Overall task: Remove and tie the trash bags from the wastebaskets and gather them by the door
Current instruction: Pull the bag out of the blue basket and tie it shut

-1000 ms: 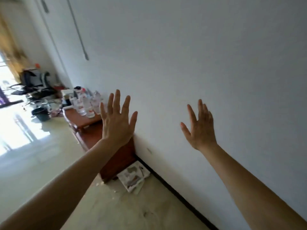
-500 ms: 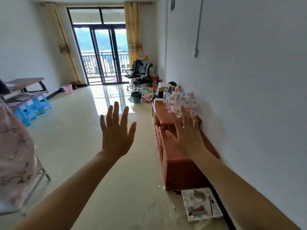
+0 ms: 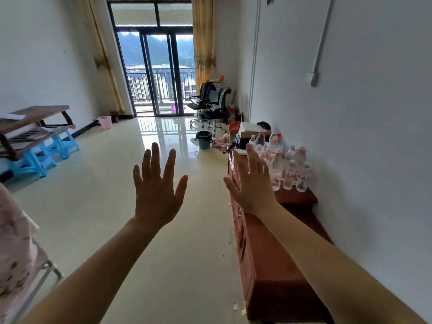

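- A person's left grip (image 3: 159, 190) and right grip (image 3: 253, 187) are raised ahead, both released, fingers straight and spread, holding nothing
- The right grip hangs in front of a red-brown cabinet (image 3: 268, 253) along the right wall, its tabletop crowded with water bottles (image 3: 288, 170)
- A grey-blue wastebasket (image 3: 204, 142) stands on the glossy floor (image 3: 117, 206) past the cabinet's far end, well apart from both grips; a dark band at its rim looks like the folded-over trash bag (image 3: 203, 134)
- A crumpled pinkish heap (image 3: 221, 143) lies just beside that basket
- A pink wastebasket (image 3: 105, 122) sits by the left wall near the balcony door (image 3: 154, 90); whether it carries a liner is too small to tell
- Neither bag appears removed or tied, so the job looks to be at its start, with a walk down the room first
- The bags are likely thin film: light, soft, slippery, and quick to tear if yanked against the rim
- The best hold is probably the folded cuff at the rim, peeled up all round, then bunched into a neck for the knot
- The baskets look light and may rise with the bag, so one grip would likely steady the basket while the other draws the bag straight up
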A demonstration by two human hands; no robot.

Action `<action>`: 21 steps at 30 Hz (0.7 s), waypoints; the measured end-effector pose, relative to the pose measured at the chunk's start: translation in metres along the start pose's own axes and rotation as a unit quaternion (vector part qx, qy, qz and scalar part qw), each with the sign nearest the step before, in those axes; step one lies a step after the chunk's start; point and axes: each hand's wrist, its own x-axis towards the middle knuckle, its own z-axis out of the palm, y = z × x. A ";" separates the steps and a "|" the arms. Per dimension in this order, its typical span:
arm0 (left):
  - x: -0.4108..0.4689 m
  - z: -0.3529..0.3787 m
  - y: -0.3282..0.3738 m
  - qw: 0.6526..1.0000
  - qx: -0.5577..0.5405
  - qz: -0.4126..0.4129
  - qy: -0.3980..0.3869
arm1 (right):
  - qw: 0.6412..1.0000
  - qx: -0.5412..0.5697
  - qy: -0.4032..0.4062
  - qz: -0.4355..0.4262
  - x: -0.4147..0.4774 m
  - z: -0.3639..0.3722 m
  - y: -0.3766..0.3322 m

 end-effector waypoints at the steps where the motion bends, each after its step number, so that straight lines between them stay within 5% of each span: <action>1: 0.014 0.015 -0.014 1.000 0.000 -0.008 -0.003 | 1.000 0.001 -0.001 -0.008 0.020 0.016 -0.002; 8: 0.132 0.133 -0.127 1.000 -0.010 -0.015 -0.006 | 0.999 -0.017 -0.006 -0.046 0.177 0.148 -0.007; 21: 0.391 0.338 -0.269 0.997 -0.009 0.036 -0.069 | 1.000 -0.026 -0.006 0.009 0.449 0.319 0.040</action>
